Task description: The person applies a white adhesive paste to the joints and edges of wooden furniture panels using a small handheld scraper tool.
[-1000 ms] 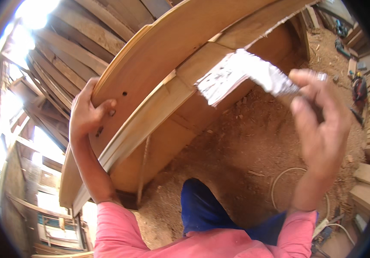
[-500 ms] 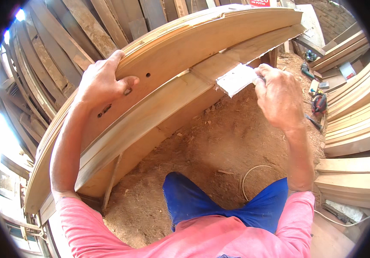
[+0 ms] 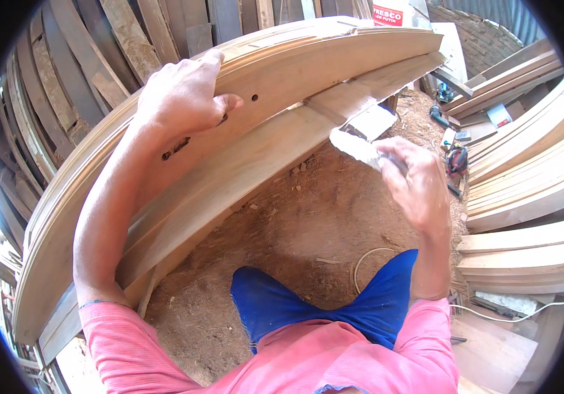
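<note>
A large curved wooden panel (image 3: 282,85) spans the upper left, with a few dark holes in its face. My left hand (image 3: 180,95) grips its top edge, fingers over the rim and thumb against the front. My right hand (image 3: 413,174) is closed around the handle of a small flat-ended tool (image 3: 354,146), its end coated white. I cannot tell whether it is a brush or a spatula. Just beyond it a white rectangular piece (image 3: 372,123) lies at the lower edge of a wooden ledge (image 3: 262,148) beneath the panel.
Curved planks (image 3: 524,177) are stacked on the right. Near them a green power tool (image 3: 438,115) and a red-and-black tool (image 3: 457,159) lie on the ground. Old boards (image 3: 127,39) lean behind the panel, beside a white-and-red container (image 3: 388,14). A pale cable (image 3: 360,269) curls on the sawdust-covered floor.
My right hand has drawn back toward me, bringing the white-coated tool end away from the white piece. My left hand remains on the panel's top edge while the whole view has shifted slightly.
</note>
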A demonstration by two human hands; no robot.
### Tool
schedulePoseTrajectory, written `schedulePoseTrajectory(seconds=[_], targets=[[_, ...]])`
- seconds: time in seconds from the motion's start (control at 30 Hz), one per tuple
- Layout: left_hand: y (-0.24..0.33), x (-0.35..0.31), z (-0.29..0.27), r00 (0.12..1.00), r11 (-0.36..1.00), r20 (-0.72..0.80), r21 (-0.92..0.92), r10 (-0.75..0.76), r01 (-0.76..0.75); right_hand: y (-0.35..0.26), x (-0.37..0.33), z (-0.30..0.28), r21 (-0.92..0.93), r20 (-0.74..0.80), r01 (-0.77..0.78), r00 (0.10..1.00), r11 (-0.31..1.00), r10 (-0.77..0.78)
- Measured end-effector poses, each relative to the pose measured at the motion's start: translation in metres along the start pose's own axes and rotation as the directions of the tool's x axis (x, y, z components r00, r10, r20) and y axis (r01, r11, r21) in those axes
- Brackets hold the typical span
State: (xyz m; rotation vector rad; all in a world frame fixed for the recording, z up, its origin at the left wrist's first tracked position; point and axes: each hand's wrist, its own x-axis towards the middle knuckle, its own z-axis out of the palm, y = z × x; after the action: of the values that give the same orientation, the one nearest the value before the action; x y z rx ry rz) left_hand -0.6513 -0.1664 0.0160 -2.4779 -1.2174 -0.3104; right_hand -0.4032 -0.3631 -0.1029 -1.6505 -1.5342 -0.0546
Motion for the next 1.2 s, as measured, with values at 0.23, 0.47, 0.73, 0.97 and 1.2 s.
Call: schedulePoseTrajectory(seconds=[0.23, 0.47, 0.73, 0.97, 1.2], targets=[[0.007, 0.002, 0.0, 1.0, 1.0, 0.013, -0.026, 0.01, -0.01, 0.045, -0.027, 0.011, 0.35, -0.137, -0.205, 0.954, 0.914, 0.267], [0.005, -0.001, -0.001, 0.999, 0.999, -0.029, -0.02, 0.028, -0.028, 0.074, -0.036, 0.021, 0.582, -0.168, -0.14, 0.943, 0.801, 0.287], [0.0, 0.0, 0.002, 0.999, 0.999, -0.032, -0.025, 0.04, -0.041, 0.05, -0.046, 0.069, 0.659, -0.222, -0.049, 0.941, 0.751, 0.257], [0.003, 0.002, 0.009, 0.996, 0.998, -0.079, -0.046, 0.049, -0.053, 0.086, -0.045, 0.164, 0.486, -0.457, 0.047, 0.865, 0.873, 0.208], [0.0, 0.001, 0.003, 0.998, 0.998, -0.021, -0.03, 0.06, -0.061, 0.067, -0.041, 0.189, 0.625, -0.518, 0.116, 0.802, 0.772, 0.298]])
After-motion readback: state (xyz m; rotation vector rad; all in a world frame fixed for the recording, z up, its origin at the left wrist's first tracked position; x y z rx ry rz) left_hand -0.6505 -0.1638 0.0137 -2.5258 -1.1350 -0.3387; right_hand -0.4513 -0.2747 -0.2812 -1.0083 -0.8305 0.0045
